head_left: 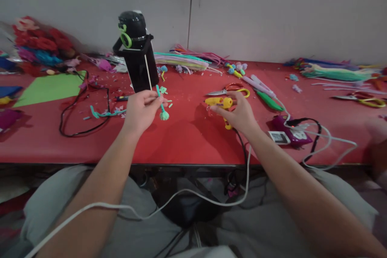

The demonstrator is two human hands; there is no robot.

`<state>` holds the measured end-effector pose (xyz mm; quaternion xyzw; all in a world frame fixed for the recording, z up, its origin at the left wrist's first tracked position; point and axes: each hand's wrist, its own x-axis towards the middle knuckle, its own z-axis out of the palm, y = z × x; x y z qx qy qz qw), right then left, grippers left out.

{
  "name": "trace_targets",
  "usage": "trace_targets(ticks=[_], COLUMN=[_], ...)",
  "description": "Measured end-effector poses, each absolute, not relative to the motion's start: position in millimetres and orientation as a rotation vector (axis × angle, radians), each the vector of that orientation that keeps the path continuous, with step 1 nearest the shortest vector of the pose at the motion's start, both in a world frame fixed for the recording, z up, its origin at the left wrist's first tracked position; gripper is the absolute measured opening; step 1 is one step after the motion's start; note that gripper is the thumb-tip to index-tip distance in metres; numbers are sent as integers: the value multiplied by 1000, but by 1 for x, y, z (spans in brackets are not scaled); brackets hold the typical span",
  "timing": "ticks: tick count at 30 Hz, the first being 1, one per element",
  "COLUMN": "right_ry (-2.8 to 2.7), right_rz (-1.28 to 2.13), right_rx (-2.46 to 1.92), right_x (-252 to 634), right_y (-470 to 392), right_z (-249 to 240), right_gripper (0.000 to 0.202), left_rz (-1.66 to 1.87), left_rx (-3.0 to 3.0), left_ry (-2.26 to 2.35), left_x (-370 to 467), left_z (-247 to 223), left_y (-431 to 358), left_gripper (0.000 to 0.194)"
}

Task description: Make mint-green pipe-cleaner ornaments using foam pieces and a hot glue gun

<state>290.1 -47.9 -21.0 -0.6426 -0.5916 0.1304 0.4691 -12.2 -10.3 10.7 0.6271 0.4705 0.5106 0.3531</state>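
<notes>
Between the thumb and fingers of my left hand (142, 111) is a teal pipe-cleaner stem (162, 107), held upright. A pale green fuzzy bud (164, 116) forms its lower end. My right hand (242, 113) has its thumb and fingers around the body of a yellow hot glue gun (218, 102), whose nozzle points left. The gun's handle hangs below, partly hidden by my hand. Just behind it lie scissors (232, 90) with red and yellow handles. Small green scraps (163, 90) are scattered beside my left hand.
A black bottle (137, 60) in a carrier stands behind my left hand. Bundles of pipe cleaners (184, 61) line the wall. At right are a purple power bank (298, 133) with cables, a green tool (269, 100) and other scissors (361, 98). A black cord (61, 123) loops at left.
</notes>
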Motion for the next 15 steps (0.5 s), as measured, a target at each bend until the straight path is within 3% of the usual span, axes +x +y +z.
trace_targets(ticks=[2,6,10,15], right_ry=[-1457,-1749,-2092,-2160], right_rz=[135,111,383,482], right_rx=[-1410,-1238,-1490,-1691], right_x=[283,244,183,133], right_y=[-50,-30,30,98], right_z=[-5,25,27,6], right_gripper=[46,7,12,21], left_rz=[1300,1286,1310,1319], left_rx=[1626,1633,1651,1611], left_ry=[1226,1263,1335,1324], left_x=[-11,-11,-18,-32], left_z=[11,10,12,19], left_y=[-10,-8,-7,-12], left_gripper=[11,12,12,16])
